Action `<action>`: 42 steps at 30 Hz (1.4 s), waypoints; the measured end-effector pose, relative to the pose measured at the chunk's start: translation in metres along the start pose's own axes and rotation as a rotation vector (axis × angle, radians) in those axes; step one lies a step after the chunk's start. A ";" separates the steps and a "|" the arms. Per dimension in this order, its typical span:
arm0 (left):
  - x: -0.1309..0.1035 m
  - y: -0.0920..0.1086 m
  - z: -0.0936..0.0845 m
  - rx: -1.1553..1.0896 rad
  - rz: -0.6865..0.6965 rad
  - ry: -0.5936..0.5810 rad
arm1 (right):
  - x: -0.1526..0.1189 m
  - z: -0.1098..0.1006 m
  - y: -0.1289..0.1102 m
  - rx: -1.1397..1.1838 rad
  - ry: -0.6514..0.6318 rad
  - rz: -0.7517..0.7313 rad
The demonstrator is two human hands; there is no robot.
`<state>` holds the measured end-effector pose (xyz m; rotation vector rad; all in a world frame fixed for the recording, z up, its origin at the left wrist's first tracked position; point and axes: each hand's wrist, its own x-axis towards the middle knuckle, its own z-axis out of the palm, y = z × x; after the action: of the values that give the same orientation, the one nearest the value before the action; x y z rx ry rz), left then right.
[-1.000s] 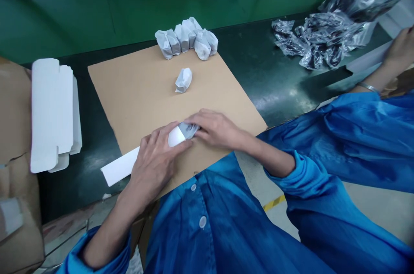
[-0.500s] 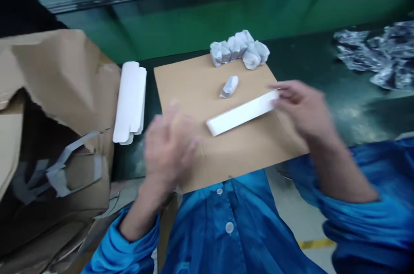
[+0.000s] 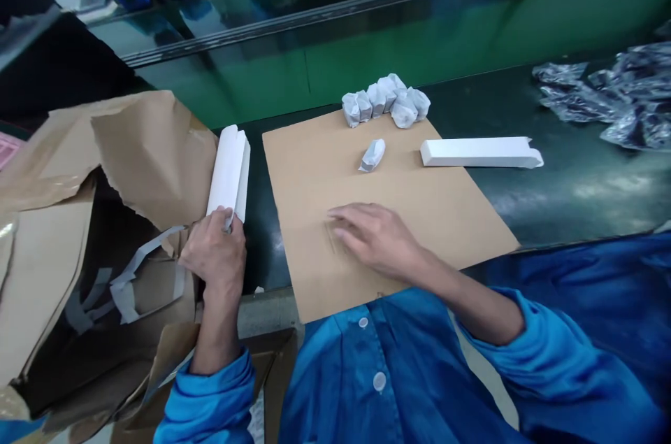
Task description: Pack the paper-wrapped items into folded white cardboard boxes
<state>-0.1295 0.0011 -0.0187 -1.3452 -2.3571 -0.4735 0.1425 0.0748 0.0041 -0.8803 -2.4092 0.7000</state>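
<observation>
My left hand (image 3: 217,248) is closed on the near end of a folded white carton (image 3: 229,168) at the left edge of the work surface. My right hand (image 3: 377,238) hovers over or rests on the brown cardboard sheet (image 3: 314,178), its fingers stretched out, thumb apart, holding nothing. A long white box (image 3: 477,152) lies across the sheet's right edge, its right end with open flaps. One small white wrapped piece (image 3: 372,155) rests on the sheet above my right hand. Several more wrapped pieces (image 3: 385,98) are bunched at the sheet's far edge.
A torn brown cardboard box (image 3: 157,150) stands open at my left. Crumpled clear plastic bags (image 3: 623,98) lie on the dark green table (image 3: 571,185) at right. A green barrier (image 3: 293,66) runs along the back; other people's hands are busy beyond it.
The long white box has left my right hand and now lies farther right. My right hand moved left over the sheet; my left hand moved left and took hold of the folded carton.
</observation>
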 end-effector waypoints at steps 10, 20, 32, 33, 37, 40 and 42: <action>-0.056 0.043 -0.026 -0.279 0.334 0.300 | 0.031 0.033 -0.022 0.964 -0.149 0.339; -0.046 0.077 -0.075 -1.017 0.017 -0.220 | -0.005 -0.070 0.031 0.501 -0.607 -0.011; -0.021 0.074 -0.060 -1.123 -0.026 -0.976 | -0.049 -0.051 0.006 -0.533 -0.115 -0.352; -0.020 0.073 -0.063 -1.116 -0.007 -0.990 | -0.048 -0.054 0.009 -0.513 -0.121 -0.368; -0.024 0.077 -0.063 -1.163 -0.041 -0.976 | -0.049 -0.064 0.013 -0.455 -0.136 -0.384; -0.032 0.082 -0.058 -1.129 -0.073 -0.867 | -0.051 -0.064 0.011 -0.477 -0.127 -0.377; -0.035 0.086 -0.056 -1.078 -0.089 -0.791 | -0.053 -0.062 0.008 -0.542 -0.112 -0.352</action>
<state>-0.0296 -0.0093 0.0220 -2.1646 -2.8831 -1.6674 0.2178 0.0615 0.0324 -0.5848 -2.8071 -0.0463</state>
